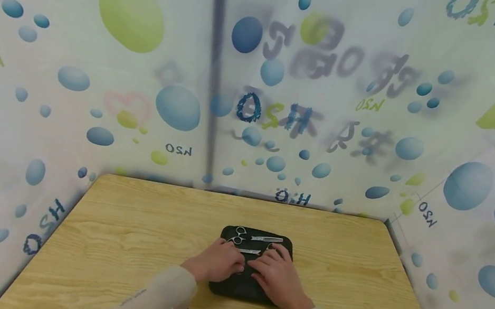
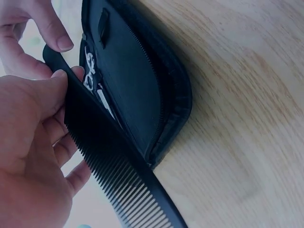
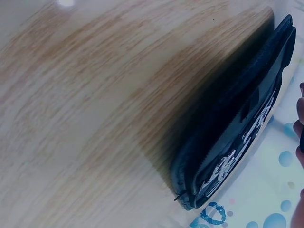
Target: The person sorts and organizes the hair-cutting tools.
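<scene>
A black comb (image 2: 97, 116) stretches across the left wrist view, its teeth toward the lower left. My left hand (image 1: 219, 261) grips it near its toothless end between thumb and fingers. At that same end, the thumb and a finger of my right hand (image 1: 278, 275) pinch the comb. Beneath both hands lies an unfolded black zip case (image 1: 242, 286) on the table. Scissors with ring handles (image 1: 238, 239) and a thinning-scissors blade (image 1: 267, 239) show in its upper part. In the head view the comb cannot be made out against the black case.
The case rests on a light wooden table (image 1: 150, 225), near the middle of its front half. Curtain-like walls (image 1: 258, 81) with blue and green dots enclose the table at the back and both sides. A zip (image 2: 142, 47) runs along the case's inner panel.
</scene>
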Demonstrator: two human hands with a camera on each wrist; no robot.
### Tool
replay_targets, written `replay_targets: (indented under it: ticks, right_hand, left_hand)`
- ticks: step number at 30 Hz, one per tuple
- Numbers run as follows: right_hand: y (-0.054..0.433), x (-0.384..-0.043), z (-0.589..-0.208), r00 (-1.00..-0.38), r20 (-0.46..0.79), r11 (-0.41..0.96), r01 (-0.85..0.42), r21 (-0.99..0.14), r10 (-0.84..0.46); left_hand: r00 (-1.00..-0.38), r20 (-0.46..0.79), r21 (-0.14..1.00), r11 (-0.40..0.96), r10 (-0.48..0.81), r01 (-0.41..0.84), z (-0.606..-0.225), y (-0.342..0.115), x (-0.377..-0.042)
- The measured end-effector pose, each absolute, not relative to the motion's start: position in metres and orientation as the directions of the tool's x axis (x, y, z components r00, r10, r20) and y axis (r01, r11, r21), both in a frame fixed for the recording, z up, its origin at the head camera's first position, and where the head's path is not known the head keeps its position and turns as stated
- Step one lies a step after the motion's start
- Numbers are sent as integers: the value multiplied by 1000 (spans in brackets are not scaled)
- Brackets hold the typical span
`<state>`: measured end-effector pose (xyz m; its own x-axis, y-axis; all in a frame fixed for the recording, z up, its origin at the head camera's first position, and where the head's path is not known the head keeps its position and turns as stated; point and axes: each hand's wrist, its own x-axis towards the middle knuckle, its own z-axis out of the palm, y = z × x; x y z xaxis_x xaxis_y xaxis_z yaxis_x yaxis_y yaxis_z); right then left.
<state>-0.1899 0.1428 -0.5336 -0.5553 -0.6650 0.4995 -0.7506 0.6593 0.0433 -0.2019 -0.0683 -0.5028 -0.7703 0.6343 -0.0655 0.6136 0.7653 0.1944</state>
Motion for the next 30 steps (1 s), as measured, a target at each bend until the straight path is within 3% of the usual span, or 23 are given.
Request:
replay_targets:
  ticks: [7, 12, 23, 30]
  right_hand:
    - [143, -190, -536, -582, 492, 685, -728, 39, -647]
    - [144, -188, -535, -636, 445, 719, -695, 24, -630]
    - [143, -188, -535, -694, 393, 754, -657, -5, -603]
    - [142, -186, -536, -699, 391, 748, -663, -37, -599]
  left_hand:
    - [-769, -66, 228, 760, 635, 608, -506, -69, -203]
    - [-775, -58, 225, 764, 630, 604, -511, -77, -202]
    - [-767, 92, 50, 766, 635, 640, -517, -90, -199]
    - [-774, 124, 44, 776, 620, 629, -518, -94, -196]
